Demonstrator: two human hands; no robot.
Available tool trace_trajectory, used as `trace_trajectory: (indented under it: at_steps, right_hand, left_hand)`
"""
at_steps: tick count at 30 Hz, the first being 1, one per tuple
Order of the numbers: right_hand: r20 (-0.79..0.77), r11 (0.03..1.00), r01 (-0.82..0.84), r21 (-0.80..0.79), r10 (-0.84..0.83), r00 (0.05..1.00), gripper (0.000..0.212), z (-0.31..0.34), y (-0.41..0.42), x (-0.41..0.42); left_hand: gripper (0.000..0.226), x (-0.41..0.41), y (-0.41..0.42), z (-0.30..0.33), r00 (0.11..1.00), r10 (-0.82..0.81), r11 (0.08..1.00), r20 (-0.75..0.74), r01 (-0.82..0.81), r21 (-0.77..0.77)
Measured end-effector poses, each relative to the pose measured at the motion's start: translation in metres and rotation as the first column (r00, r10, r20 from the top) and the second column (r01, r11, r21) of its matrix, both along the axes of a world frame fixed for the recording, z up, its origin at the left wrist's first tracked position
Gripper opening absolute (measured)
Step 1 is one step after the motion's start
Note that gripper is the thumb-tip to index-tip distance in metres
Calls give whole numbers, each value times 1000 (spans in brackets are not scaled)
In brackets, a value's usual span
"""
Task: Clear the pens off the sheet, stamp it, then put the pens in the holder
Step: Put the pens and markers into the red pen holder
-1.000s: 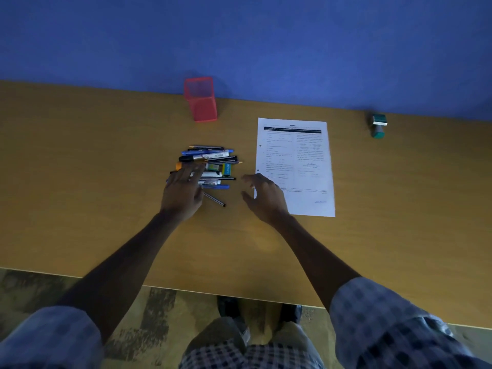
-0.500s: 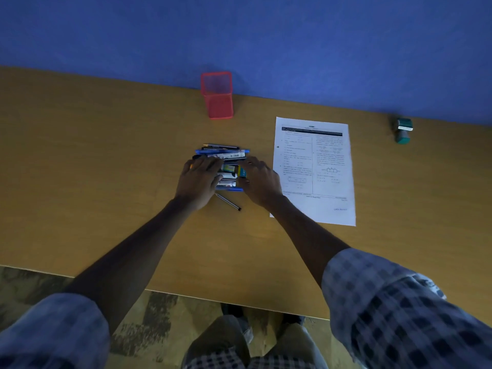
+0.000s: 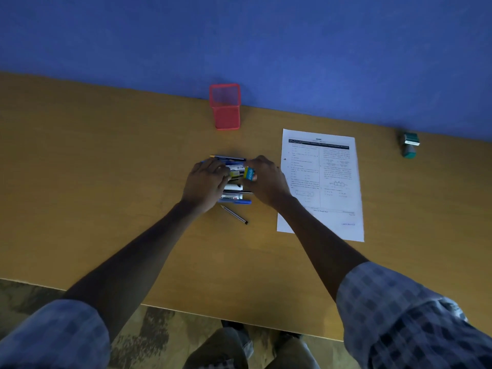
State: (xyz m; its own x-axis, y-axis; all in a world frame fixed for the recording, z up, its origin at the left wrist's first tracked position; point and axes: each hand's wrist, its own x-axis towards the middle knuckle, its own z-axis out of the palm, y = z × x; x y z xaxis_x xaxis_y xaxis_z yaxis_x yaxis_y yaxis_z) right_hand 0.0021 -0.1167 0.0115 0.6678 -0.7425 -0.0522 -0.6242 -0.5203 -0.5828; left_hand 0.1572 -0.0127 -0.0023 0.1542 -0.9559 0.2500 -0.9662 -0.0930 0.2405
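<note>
A pile of several pens and markers (image 3: pixel 234 189) lies on the wooden table, left of the printed white sheet (image 3: pixel 330 179). My left hand (image 3: pixel 206 182) presses on the pile's left side and my right hand (image 3: pixel 266 179) on its right side, squeezing the pens together between them. A yellow and blue marker end (image 3: pixel 249 173) shows at my right fingers. One thin dark pen (image 3: pixel 234 214) lies loose just in front of the pile. The red mesh holder (image 3: pixel 225 106) stands upright behind the pile. The green stamp (image 3: pixel 410 145) sits far right.
The wooden table (image 3: pixel 106 182) runs along a blue wall (image 3: pixel 239 35) at the back. Its front edge is close to me, with patterned floor and my knees below it. My right forearm crosses the sheet's lower left corner.
My right hand has come left off the sheet onto the pens. Both hands have closed in on the pile, bunching it tighter. The view has shifted a little.
</note>
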Motion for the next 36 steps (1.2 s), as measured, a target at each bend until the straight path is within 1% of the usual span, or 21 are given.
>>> trace_trajectory:
  at_steps: [4,6,12,16,22,25,27,32,36]
  right_hand:
    - [112,997,40,-69,-33,993,39,19,-14,10]
    - [155,995,48,-84,-35,987,37,27,-24,17]
    - [207,994,64,-93,-44,977,36,45,-49,38]
    - [246,993,79,-93,-54,968,37,52,-62,50]
    - [235,990,73,-123,-43,971,39,54,-75,65]
    - [224,991,65,-121,-37,974,38,57,-82,75]
    - [226,990,59,-127,-29,974,36,59,-86,82]
    - [222,992,77,-98,-54,974,35,63,-102,97]
    - [177,995,70,-76,-55,983,34,67,-111,109]
  left_hand:
    - [19,11,-16,16,995,83,995,-59,-87,-53]
    - [22,17,-26,25,992,99,992,-82,-105,-66]
    - [27,35,-50,48,970,153,975,-190,-179,-133]
    - [29,43,-64,57,959,179,967,-220,-212,-140]
    - [27,55,-80,59,907,182,957,-380,-252,-142]
    - [27,62,-89,58,888,201,950,-414,-279,-137]
    - [27,65,-95,58,880,222,940,-421,-307,-147]
    - [27,71,-112,59,872,316,909,-375,-392,-144]
    - [22,71,-127,59,862,327,903,-387,-406,-142]
